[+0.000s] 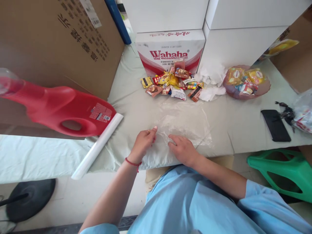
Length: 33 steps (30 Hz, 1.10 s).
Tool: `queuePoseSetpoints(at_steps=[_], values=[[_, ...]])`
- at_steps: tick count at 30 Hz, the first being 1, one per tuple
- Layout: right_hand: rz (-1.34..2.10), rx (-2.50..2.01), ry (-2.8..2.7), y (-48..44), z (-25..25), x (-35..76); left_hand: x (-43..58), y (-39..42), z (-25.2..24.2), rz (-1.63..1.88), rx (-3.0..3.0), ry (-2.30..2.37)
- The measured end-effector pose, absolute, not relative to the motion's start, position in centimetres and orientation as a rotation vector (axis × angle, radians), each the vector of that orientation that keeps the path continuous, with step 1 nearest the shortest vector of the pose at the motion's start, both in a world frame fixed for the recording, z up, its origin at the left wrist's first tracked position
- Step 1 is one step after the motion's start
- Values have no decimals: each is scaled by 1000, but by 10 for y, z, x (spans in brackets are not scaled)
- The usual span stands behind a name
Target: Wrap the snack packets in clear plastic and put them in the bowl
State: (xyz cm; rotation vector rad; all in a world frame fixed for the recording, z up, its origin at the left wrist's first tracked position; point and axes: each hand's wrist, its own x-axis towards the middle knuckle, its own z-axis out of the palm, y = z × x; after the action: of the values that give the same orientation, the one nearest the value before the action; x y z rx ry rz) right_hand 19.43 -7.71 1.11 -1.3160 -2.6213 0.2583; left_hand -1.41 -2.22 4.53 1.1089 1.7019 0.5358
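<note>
A clear plastic bag (187,122) lies flat and wrinkled on the pale green cloth in front of me. My left hand (145,139) is closed, thumb and forefinger pinching the bag's left edge; a ring and a red cord bracelet show on that arm. Opposite it, my right hand (183,148) has bent fingers closed on the near edge of the bag, its fingertips partly hidden. Beyond the bag is a heap of small wrapped snacks (174,83) in red, yellow and brown packets. Crumpled white plastic (212,81) sits beside the heap.
A Wahaha carton (168,45) stands behind the snacks. At right are a pink bowl (246,95) of snacks, a black phone (276,126) and a green stool (290,172). A red bottle (73,100), a white roll (97,148) and a large cardboard box (73,48) occupy the left.
</note>
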Motion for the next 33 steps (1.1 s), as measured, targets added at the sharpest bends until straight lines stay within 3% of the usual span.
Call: queuePoseSetpoints(at_steps=[7,17,21,26,30,33], values=[[341,-1315,-2576,-82,8,188,12,-50,32,495,1196,1693],[901,-1490,-2403,-67,26,196,-15,-70,27,733,710,1602],[873,-1586,-2545,-60,34,188,-30,-81,27,709,725,1688],[698,-1555,-2733,-67,43,170,-19,-80,64,994,870,1827],[681,-1587,-2677,-71,38,163,18,-74,89,1000,1243,1522],[747,-1572,-2637,-71,25,164,47,-70,78,862,1524,1344]])
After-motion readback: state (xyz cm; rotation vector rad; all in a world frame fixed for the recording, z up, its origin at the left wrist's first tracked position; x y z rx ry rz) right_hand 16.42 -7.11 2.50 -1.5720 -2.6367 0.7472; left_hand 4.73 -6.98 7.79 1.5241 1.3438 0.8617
